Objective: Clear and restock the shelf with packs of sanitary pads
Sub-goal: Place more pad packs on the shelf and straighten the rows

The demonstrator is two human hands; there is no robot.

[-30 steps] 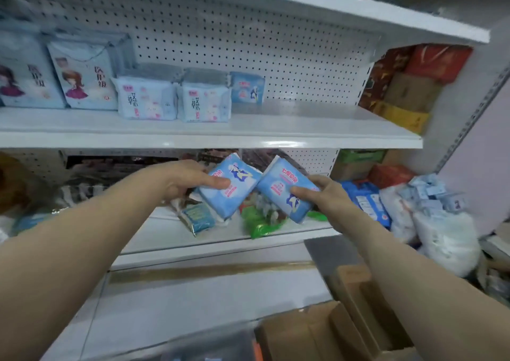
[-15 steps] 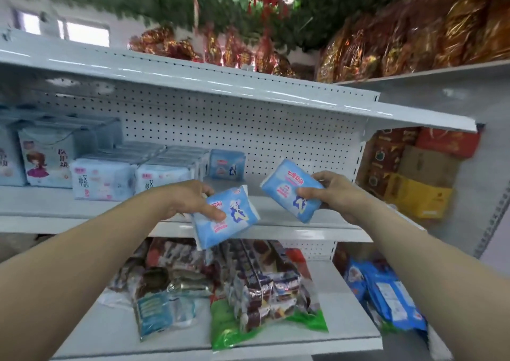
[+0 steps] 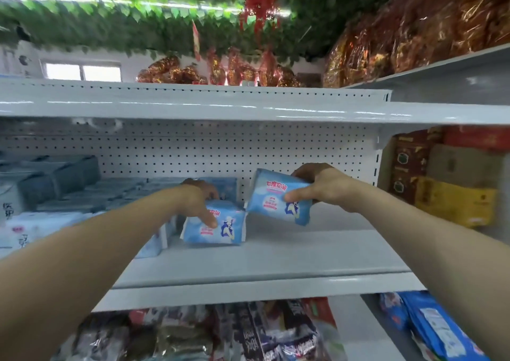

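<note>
White metal shelf (image 3: 276, 255) spans the middle of the view. Pale packs of pads (image 3: 55, 184) crowd its left side in rows. Just right of them, the left hand (image 3: 197, 197) grips a blue pack (image 3: 220, 228) standing on the shelf, thumb on its front. Further right, the right hand (image 3: 323, 186) holds a second blue pack (image 3: 273, 197) tilted above the shelf, thumb across its face.

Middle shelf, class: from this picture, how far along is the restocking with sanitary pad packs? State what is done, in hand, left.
Done: rows of packs fill the left part of the shelf. In hand: the left hand grips a blue pack standing on the shelf; the right hand holds a second blue pack tilted above it. Left: set that one down and fill the bare right part.
</note>
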